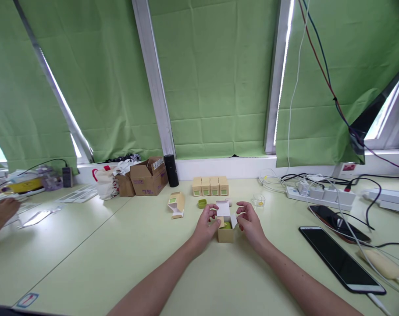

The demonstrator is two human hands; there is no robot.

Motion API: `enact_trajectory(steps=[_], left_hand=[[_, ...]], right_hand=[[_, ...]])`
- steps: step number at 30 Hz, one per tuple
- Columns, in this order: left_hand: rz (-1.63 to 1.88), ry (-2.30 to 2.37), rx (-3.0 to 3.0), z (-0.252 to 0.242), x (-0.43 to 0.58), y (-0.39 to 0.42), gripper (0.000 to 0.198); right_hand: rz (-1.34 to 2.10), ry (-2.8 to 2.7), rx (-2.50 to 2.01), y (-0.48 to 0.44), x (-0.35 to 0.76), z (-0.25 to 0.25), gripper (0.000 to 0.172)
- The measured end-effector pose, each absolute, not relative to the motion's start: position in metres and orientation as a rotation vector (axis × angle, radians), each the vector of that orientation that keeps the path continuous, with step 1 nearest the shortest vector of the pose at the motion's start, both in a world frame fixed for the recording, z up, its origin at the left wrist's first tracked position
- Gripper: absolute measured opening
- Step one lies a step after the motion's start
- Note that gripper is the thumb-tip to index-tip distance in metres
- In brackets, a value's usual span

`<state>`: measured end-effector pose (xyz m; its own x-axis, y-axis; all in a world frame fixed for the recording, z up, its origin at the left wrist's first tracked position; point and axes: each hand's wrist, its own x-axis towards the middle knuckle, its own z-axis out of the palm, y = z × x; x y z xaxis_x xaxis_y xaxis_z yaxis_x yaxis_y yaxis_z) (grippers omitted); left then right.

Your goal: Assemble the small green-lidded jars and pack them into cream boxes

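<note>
A small kraft cardboard box (226, 236) stands on the table between my hands, its white inner lid raised at the back and its side flaps folded out. Inside it shows something green (227, 225). At the box's left is my left hand (204, 228), fingers curved and apart, the thumb tip touching the left flap. My right hand (250, 223) is on the other side, fingers bent and spread, close by the white right flap; whether it touches the flap I cannot tell. Just behind my left hand lies a small green dish-like piece (202, 203).
Several closed kraft boxes (210, 186) stand in a row behind. An opened carton (176, 204) sits left, a clear cup (259, 200) right. Phones (340, 259), cables and a power strip (319, 197) occupy the right. Another person's hand (4, 213) is at far left.
</note>
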<state>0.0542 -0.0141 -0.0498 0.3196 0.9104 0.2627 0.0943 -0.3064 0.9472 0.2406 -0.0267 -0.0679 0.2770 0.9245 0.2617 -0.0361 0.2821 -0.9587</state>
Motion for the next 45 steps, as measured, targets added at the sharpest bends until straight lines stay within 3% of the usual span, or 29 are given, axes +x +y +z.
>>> enact_trajectory(steps=[9, 45], left_hand=[[1.102, 0.926, 1.655, -0.0486, 0.0554, -0.0152, 0.038], [1.119, 0.911, 1.641, -0.0472, 0.0558, -0.0164, 0.037]], right_hand=[[0.994, -1.075, -0.958, -0.0296, 0.2375, -0.0658, 0.051], [1.011, -1.182, -1.064, -0.0331, 0.2305, -0.0711, 0.051]])
